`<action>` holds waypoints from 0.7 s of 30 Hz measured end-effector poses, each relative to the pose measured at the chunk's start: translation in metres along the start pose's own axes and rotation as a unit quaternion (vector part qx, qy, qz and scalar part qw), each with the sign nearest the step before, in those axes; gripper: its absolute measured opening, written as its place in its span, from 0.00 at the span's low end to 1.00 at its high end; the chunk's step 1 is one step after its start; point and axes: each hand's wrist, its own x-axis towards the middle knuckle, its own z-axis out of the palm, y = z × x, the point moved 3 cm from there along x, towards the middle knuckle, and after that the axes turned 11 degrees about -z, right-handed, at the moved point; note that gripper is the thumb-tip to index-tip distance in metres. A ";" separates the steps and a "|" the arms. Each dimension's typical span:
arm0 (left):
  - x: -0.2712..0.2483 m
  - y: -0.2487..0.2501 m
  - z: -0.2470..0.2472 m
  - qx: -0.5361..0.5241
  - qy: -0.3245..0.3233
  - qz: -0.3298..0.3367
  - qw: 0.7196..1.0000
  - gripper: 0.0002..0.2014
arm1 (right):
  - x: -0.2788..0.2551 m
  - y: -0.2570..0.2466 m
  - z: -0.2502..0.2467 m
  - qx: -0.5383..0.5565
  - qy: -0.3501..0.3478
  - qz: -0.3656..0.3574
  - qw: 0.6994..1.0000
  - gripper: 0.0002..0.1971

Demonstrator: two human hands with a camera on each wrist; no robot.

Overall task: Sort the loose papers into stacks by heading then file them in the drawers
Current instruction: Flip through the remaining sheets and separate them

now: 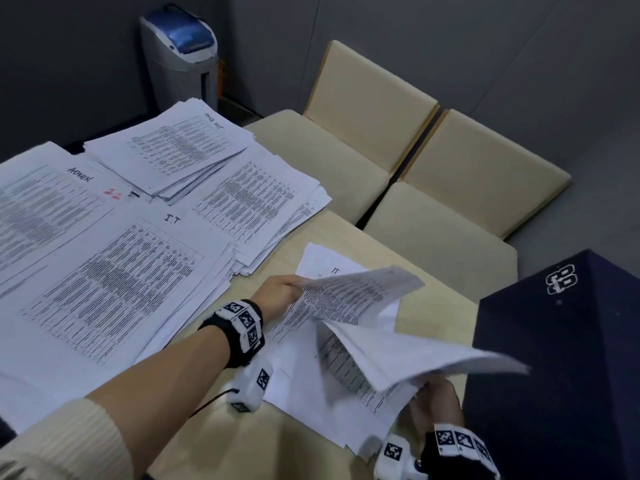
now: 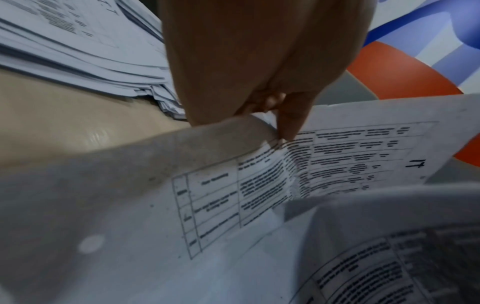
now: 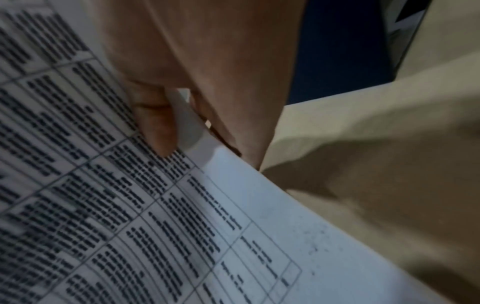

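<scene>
My left hand (image 1: 291, 285) pinches the left edge of a printed table sheet (image 1: 353, 295) and holds it lifted over a small pile of papers (image 1: 304, 393) on the table (image 1: 214, 445). In the left wrist view the fingers (image 2: 287, 125) pinch a sheet marked "IT" (image 2: 363, 160). My right hand (image 1: 433, 396) grips a second lifted sheet (image 1: 415, 358) from below, near the table's right edge. In the right wrist view the thumb (image 3: 155, 127) presses on that printed sheet (image 3: 145, 216). Sorted stacks lie to the left: one headed "ADMIN" (image 1: 45, 202), one headed "I.T" (image 1: 114, 282).
Two more paper stacks (image 1: 180, 147) (image 1: 256, 202) lie at the table's far side. A dark blue cabinet (image 1: 561, 358) stands right beside my right hand. Cream chairs (image 1: 450, 168) stand beyond the table, and a grey bin with a blue lid (image 1: 180, 53) by the wall.
</scene>
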 end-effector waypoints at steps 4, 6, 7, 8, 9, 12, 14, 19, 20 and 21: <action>0.012 -0.008 0.002 0.110 0.038 0.004 0.993 0.14 | -0.014 -0.007 0.009 0.056 -0.069 -0.010 0.996 0.20; 0.017 -0.009 0.004 0.148 0.053 -0.005 0.988 0.11 | -0.014 -0.010 0.006 0.077 -0.071 -0.007 0.994 0.19; 0.020 -0.009 0.006 0.163 0.058 -0.006 0.985 0.10 | -0.017 -0.014 0.005 0.097 -0.079 -0.004 0.992 0.17; 0.020 -0.007 0.008 0.191 0.070 -0.008 0.979 0.12 | -0.021 -0.021 0.005 0.100 -0.078 0.000 0.992 0.14; 0.020 -0.007 0.011 0.235 0.096 0.000 0.967 0.17 | -0.023 -0.029 0.006 0.097 -0.088 -0.004 0.991 0.11; 0.005 0.006 0.023 0.326 0.152 0.101 0.928 0.28 | -0.029 -0.054 0.010 0.068 -0.078 -0.045 0.994 0.07; -0.010 0.016 0.037 0.255 0.041 0.131 0.957 0.31 | -0.030 -0.068 0.017 0.058 -0.080 -0.073 0.992 0.09; -0.035 0.037 0.061 0.094 -0.082 0.129 0.984 0.21 | -0.017 -0.096 0.034 0.064 -0.083 -0.103 0.989 0.05; -0.039 0.044 0.062 0.086 -0.050 0.149 0.984 0.19 | -0.017 -0.102 0.038 0.078 -0.089 -0.117 0.986 0.05; -0.041 0.049 0.062 0.086 -0.014 0.171 0.981 0.20 | -0.017 -0.107 0.041 0.087 -0.101 -0.134 0.982 0.07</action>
